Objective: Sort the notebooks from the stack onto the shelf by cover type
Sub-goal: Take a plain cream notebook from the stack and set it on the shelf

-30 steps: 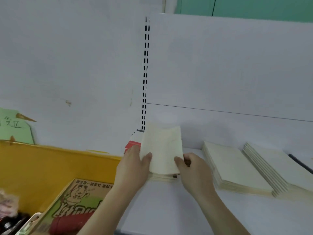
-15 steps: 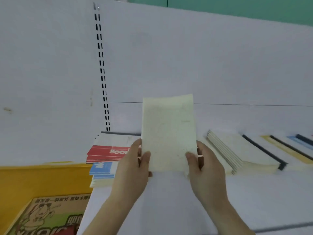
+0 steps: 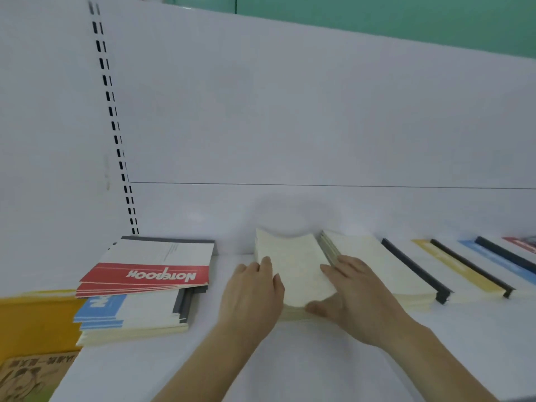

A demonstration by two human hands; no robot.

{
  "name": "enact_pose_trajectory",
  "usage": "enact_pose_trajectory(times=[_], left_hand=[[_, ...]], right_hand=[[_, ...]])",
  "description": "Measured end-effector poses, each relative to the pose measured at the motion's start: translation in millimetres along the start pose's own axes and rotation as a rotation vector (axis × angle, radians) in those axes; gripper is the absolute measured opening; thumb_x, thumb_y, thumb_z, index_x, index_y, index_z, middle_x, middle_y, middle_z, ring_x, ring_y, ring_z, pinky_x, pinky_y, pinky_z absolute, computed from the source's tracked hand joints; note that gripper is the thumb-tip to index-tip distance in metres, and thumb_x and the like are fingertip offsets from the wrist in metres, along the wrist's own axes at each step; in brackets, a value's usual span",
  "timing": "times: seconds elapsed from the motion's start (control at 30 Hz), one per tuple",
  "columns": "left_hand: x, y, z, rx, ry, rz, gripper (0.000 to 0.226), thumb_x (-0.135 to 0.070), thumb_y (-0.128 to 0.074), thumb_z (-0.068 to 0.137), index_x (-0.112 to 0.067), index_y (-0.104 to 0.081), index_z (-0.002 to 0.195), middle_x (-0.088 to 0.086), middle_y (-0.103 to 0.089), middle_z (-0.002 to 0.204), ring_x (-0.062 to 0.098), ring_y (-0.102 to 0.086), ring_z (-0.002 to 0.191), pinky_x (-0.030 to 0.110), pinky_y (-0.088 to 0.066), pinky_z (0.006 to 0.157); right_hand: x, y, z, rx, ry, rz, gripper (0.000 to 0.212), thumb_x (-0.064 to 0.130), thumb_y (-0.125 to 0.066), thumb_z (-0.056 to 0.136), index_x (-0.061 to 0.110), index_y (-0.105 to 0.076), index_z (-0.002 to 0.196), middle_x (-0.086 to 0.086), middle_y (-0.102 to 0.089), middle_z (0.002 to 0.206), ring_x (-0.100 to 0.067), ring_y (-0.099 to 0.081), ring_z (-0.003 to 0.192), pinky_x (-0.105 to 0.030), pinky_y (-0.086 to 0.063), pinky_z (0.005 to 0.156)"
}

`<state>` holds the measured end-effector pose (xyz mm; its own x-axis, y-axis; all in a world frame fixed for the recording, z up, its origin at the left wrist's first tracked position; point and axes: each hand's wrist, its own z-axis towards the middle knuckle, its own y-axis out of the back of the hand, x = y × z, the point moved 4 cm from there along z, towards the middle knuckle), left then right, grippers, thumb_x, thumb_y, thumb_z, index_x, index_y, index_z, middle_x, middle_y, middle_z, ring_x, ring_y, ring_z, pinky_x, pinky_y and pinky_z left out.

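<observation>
Two hands at work: left hand (image 3: 255,288) lying along the left edge of a cream pile (image 3: 295,274), fingers nearly straight and resting on its top cover; right hand (image 3: 353,297) spread along the right edge, fingers extended, thumb pressed against the pile's near edge. Neither curled round anything.

On the left, one mixed stack (image 3: 139,300), fanned and untidy: red-banded notebooks (image 3: 150,274) on top marked "NOTEBOOK", blue-banded ones (image 3: 101,309) beneath, plain cream ones at the bottom. Exact count within it impossible to tell.

To the right of the hands, a row of sorted piles: a second cream pile (image 3: 374,265) just beside the first, then two piles with dark spines (image 3: 412,268), then yellow-banded (image 3: 452,265), blue-banded (image 3: 487,256) and red-banded (image 3: 522,245) covers running off toward the edge.

All resting on a white shelf (image 3: 290,358) with a white back panel (image 3: 290,111) and a slotted upright (image 3: 116,134). Green wall (image 3: 377,15) above. Yellow bin (image 3: 32,323) at lower left.

Cream pile plain, unprinted, pale yellowish, its far edge blurred.
</observation>
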<state>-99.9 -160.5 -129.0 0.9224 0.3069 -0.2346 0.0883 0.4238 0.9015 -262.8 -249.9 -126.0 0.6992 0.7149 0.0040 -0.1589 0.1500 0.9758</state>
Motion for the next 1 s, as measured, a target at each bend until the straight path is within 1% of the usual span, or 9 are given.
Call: enact_pose_trajectory(times=[0.1, 0.27, 0.37, 0.47, 0.57, 0.67, 0.83, 0.9, 1.0], left_hand=[[-8.0, -9.7, 0.4, 0.089, 0.028, 0.128, 0.038, -0.046, -0.025, 0.105, -0.019, -0.048, 0.120, 0.002, -0.062, 0.111, 0.022, -0.050, 0.104, 0.031, -0.038, 0.081], [-8.5, -27.2, -1.1, 0.134, 0.078, 0.124, 0.077, -0.070, -0.024, 0.096, -0.015, -0.030, 0.150, 0.000, -0.057, 0.130, 0.021, -0.050, 0.119, 0.032, -0.043, 0.098], [-7.5, -26.3, -2.6, 0.175, 0.069, 0.114, 0.096, -0.082, -0.029, 0.087, -0.014, -0.022, 0.155, -0.002, -0.052, 0.138, 0.019, -0.047, 0.124, 0.031, -0.042, 0.101], [-4.9, -24.4, -4.2, 0.252, 0.042, 0.117, 0.107, -0.086, -0.035, 0.082, -0.014, -0.015, 0.157, -0.004, -0.045, 0.146, 0.018, -0.043, 0.130, 0.032, -0.040, 0.106], [-3.0, -23.3, -2.6, 0.269, 0.017, 0.131, 0.105, -0.084, -0.038, 0.084, -0.015, -0.013, 0.158, -0.003, -0.039, 0.152, 0.019, -0.040, 0.133, 0.035, -0.040, 0.108], [-3.0, -25.2, -3.4, 0.258, 0.022, 0.149, 0.104, -0.084, -0.036, 0.084, -0.016, -0.011, 0.158, -0.004, -0.039, 0.152, 0.020, -0.041, 0.131, 0.037, -0.042, 0.105], [-0.5, -22.4, -10.8, 0.223, 0.023, 0.067, 0.109, -0.087, -0.034, 0.081, -0.019, -0.003, 0.159, -0.007, -0.023, 0.160, 0.018, -0.033, 0.139, 0.036, -0.038, 0.111], [3.9, -13.3, -13.8, 0.161, 0.033, -0.016, 0.105, -0.085, -0.038, 0.081, -0.022, -0.007, 0.159, -0.011, -0.025, 0.159, 0.014, -0.032, 0.141, 0.031, -0.036, 0.111], [16.5, 6.2, -20.3, 0.014, 0.056, -0.045, 0.083, -0.077, -0.039, 0.088, -0.027, -0.029, 0.153, -0.014, -0.041, 0.150, 0.009, -0.039, 0.136, 0.024, -0.036, 0.106]], right_hand=[[-17.7, -8.0, 10.7, 0.022, 0.060, -0.084, 0.104, 0.091, -0.017, 0.069, 0.024, -0.040, 0.145, 0.006, -0.042, 0.148, -0.019, -0.018, 0.145, -0.031, -0.014, 0.120], [-28.1, -12.0, 17.5, 0.058, 0.129, -0.095, 0.098, 0.092, -0.007, 0.072, 0.031, -0.050, 0.135, 0.005, -0.046, 0.141, -0.021, -0.012, 0.147, -0.037, -0.006, 0.121], [-29.6, -12.2, 18.0, 0.113, 0.171, -0.152, 0.106, 0.094, 0.002, 0.067, 0.031, -0.046, 0.137, 0.000, -0.042, 0.146, -0.022, -0.009, 0.149, -0.043, -0.002, 0.122], [-28.7, -8.9, 19.1, 0.101, 0.187, -0.188, 0.095, 0.093, -0.007, 0.072, 0.031, -0.049, 0.132, -0.003, -0.042, 0.145, -0.027, -0.014, 0.146, -0.047, -0.003, 0.121], [-27.2, -8.7, 21.1, 0.094, 0.217, -0.206, 0.102, 0.092, 0.003, 0.068, 0.030, -0.051, 0.129, 0.001, -0.042, 0.142, -0.028, -0.016, 0.145, -0.046, -0.002, 0.121], [-27.6, -11.6, 20.3, 0.099, 0.240, -0.191, 0.098, 0.088, 0.001, 0.069, 0.030, -0.046, 0.132, 0.007, -0.044, 0.141, -0.024, -0.017, 0.146, -0.046, 0.001, 0.122], [-20.8, -8.0, 20.2, 0.062, 0.221, -0.130, 0.106, 0.086, 0.013, 0.071, 0.028, -0.043, 0.141, 0.007, -0.039, 0.149, -0.020, -0.016, 0.147, -0.043, 0.000, 0.122], [-10.3, -6.9, 22.6, 0.010, 0.229, -0.094, 0.094, 0.080, 0.008, 0.082, 0.028, -0.043, 0.142, 0.009, -0.040, 0.148, -0.018, -0.019, 0.146, -0.039, -0.004, 0.122], [16.3, -8.7, 25.5, -0.126, 0.261, -0.004, 0.076, 0.070, -0.011, 0.092, 0.024, -0.060, 0.129, 0.007, -0.060, 0.131, -0.019, -0.042, 0.135, -0.034, -0.022, 0.115]])
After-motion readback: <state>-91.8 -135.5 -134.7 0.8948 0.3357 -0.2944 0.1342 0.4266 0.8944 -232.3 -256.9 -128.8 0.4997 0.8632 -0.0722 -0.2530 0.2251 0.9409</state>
